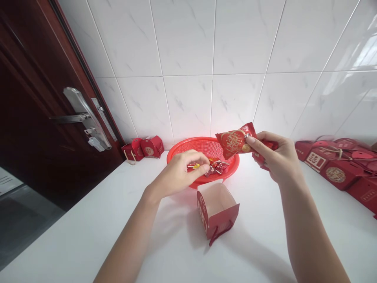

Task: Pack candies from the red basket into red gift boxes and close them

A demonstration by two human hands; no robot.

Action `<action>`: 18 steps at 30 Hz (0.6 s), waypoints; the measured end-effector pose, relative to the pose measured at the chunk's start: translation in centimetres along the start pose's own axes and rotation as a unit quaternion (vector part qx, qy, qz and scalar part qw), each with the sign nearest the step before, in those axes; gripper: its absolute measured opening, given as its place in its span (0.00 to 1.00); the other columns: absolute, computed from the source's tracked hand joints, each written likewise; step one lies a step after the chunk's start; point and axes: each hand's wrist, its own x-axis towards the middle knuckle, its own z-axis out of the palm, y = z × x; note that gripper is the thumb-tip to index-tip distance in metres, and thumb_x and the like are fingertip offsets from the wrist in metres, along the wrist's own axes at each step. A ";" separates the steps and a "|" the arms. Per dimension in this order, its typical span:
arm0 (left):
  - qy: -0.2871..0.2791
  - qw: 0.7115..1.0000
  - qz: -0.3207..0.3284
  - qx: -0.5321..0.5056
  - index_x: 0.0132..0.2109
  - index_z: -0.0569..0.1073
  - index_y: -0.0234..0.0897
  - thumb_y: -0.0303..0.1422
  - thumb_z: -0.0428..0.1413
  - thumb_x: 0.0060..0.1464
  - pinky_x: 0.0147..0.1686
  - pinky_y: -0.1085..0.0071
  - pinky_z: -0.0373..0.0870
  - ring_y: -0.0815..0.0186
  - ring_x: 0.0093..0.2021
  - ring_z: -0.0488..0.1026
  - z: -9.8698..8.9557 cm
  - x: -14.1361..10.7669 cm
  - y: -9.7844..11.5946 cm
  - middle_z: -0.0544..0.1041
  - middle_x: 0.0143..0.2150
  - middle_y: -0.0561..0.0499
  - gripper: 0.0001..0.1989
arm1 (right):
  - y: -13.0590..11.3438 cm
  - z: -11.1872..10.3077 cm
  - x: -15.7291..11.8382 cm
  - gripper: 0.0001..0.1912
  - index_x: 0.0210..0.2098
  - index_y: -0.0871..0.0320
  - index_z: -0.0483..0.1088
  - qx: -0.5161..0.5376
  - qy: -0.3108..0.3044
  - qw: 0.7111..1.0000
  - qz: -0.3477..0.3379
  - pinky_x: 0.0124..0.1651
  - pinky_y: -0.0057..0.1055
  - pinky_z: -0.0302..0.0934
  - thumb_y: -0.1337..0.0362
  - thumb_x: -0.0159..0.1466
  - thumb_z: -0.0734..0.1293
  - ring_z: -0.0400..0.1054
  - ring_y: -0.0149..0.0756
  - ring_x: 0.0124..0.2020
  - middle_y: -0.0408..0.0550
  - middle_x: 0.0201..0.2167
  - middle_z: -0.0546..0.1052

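Observation:
Over the right rim of the basket, my right hand pinches a red wrapped snack packet with gold print. More red wrapping shows between its fingers and palm. My left hand hovers above the basket's front left side, fingers curved and thumb apart, with nothing visible in its grip. Wrapped candies lie inside the red plastic basket, close to my left fingertips. Directly in front of the basket stands a red gift box, its top open and pale inside, with a dark red cord handle.
Two small closed red boxes sit by the wall at the left. Several red gift boxes are grouped along the right side of the white table. A tiled wall borders the back, and a dark wooden door stands left.

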 end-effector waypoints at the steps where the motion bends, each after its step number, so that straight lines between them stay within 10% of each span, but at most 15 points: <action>1: -0.037 0.998 -0.007 0.044 0.40 0.79 0.43 0.42 0.55 0.65 0.50 0.64 0.71 0.59 0.50 0.76 -0.2 -0.3 0.4 0.79 0.47 0.51 0.11 | -0.1 -0.3 0.0 0.21 0.25 0.58 0.72 -0.008 0.010 1.000 0.003 0.15 0.22 0.43 0.48 0.56 0.78 0.55 0.24 0.16 0.37 0.15 0.63; 8: -0.257 0.943 -0.073 0.199 0.40 0.81 0.42 0.42 0.48 0.66 0.42 0.64 0.68 0.57 0.44 0.75 0.3 -1.3 1.3 0.75 0.43 0.47 0.18 | -0.7 -1.1 -0.2 0.20 0.24 0.58 0.74 -0.052 0.000 0.999 0.005 0.15 0.23 0.43 0.48 0.54 0.79 0.55 0.25 0.17 0.40 0.15 0.66; 18: -0.308 0.921 -0.123 0.202 0.61 0.74 0.39 0.42 0.55 0.55 0.43 0.65 0.69 0.53 0.52 0.74 0.7 -1.8 1.1 0.77 0.52 0.45 0.28 | -1.1 -1.1 -0.4 0.21 0.24 0.58 0.75 -0.093 -0.074 0.992 -0.038 0.16 0.27 0.41 0.47 0.57 0.77 0.50 0.25 0.16 0.41 0.14 0.66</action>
